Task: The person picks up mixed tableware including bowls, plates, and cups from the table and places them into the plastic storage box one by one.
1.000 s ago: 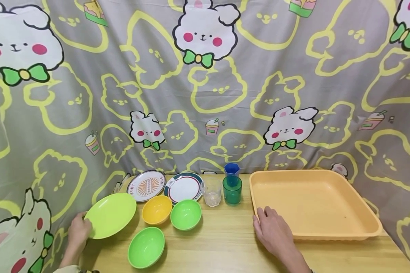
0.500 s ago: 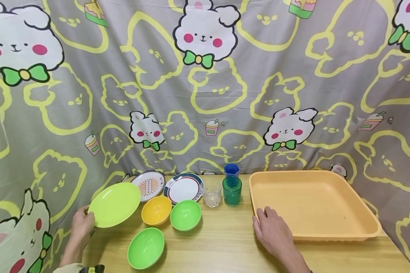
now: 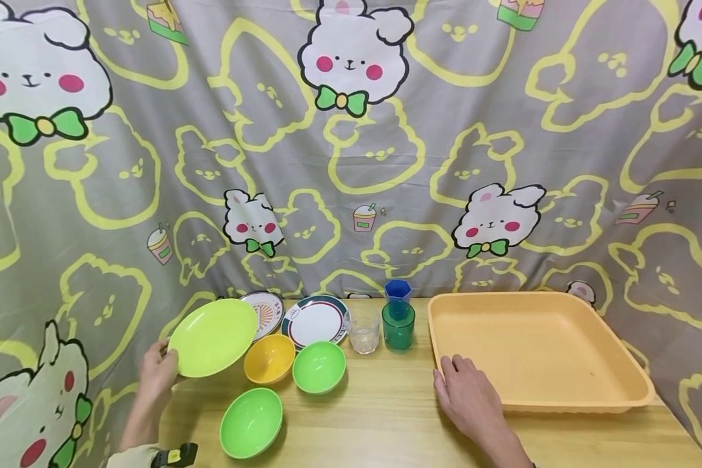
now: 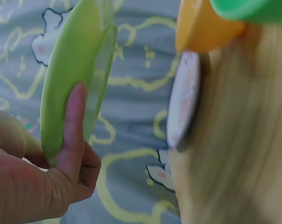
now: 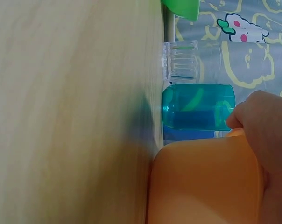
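My left hand (image 3: 159, 369) pinches the left edge of a yellow-green plate (image 3: 213, 338), with one finger extended along the plate's side in the left wrist view. The plate is held tilted, and it overlaps part of a white plate with an orange sunburst (image 3: 269, 313) in the head view. On the left rim of a large orange tray (image 3: 561, 351) rests my right hand (image 3: 470, 396), its fingers loosely bent over the edge. Seen from the right wrist, a fingertip shows beyond the tray's rim, close to a green cup (image 5: 201, 107).
An orange bowl (image 3: 269, 359) and two green bowls (image 3: 319, 368) stand on the wooden table (image 3: 380, 429). Behind them lies a dark-rimmed white plate (image 3: 316, 322). A clear glass (image 3: 364, 331) and a blue cup (image 3: 398, 290) stand near the green cup. A patterned curtain (image 3: 421, 156) hangs behind.
My left hand has carried the yellow-green plate up and to the right, so it now covers more of the sunburst plate. My right hand has stayed on the tray rim.
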The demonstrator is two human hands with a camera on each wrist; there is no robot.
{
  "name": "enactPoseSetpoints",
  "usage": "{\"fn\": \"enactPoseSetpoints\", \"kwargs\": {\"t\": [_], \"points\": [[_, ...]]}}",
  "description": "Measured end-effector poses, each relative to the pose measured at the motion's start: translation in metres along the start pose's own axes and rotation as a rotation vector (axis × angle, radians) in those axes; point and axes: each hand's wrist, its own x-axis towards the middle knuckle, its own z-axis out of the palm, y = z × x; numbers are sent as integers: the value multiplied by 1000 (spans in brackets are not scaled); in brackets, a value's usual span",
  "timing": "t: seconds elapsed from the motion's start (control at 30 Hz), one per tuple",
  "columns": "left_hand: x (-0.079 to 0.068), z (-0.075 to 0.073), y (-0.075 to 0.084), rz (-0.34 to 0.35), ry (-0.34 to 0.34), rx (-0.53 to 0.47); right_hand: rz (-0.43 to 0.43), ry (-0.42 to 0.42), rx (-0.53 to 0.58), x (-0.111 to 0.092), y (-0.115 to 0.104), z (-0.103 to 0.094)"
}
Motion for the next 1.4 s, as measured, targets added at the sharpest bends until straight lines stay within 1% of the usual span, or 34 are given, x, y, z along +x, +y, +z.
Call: {"fn": "enactPoseSetpoints", "kwargs": {"t": [0.07, 0.23, 0.33, 0.47, 0.7, 0.97, 1.17, 1.27, 1.4], "points": [[-1, 5, 5, 7, -13, -8, -1, 0, -3, 0, 0, 0], [-5, 20, 17, 45, -21, -24, -5, 5, -10, -1, 0, 1], [-6, 28, 23, 67, -46, -42, -9, 12, -12, -1, 0, 1], [-7, 38, 28, 76, -88, -67, -10, 8, -13, 0, 0, 3], [-8, 55, 40, 94, -97, -98, -12, -14, -20, 1, 0, 2], [-16, 78, 56, 110, -109, -164, -35, 16, -13, 1, 1, 1], [-22, 100, 62, 102, -145, -206, -35, 19, -11, 1, 2, 1], [-21, 110, 64, 105, -161, -224, -24, -4, -6, 1, 1, 1], [-20, 119, 64, 117, -167, -266, -12, -37, -8, 2, 0, -1]]}}
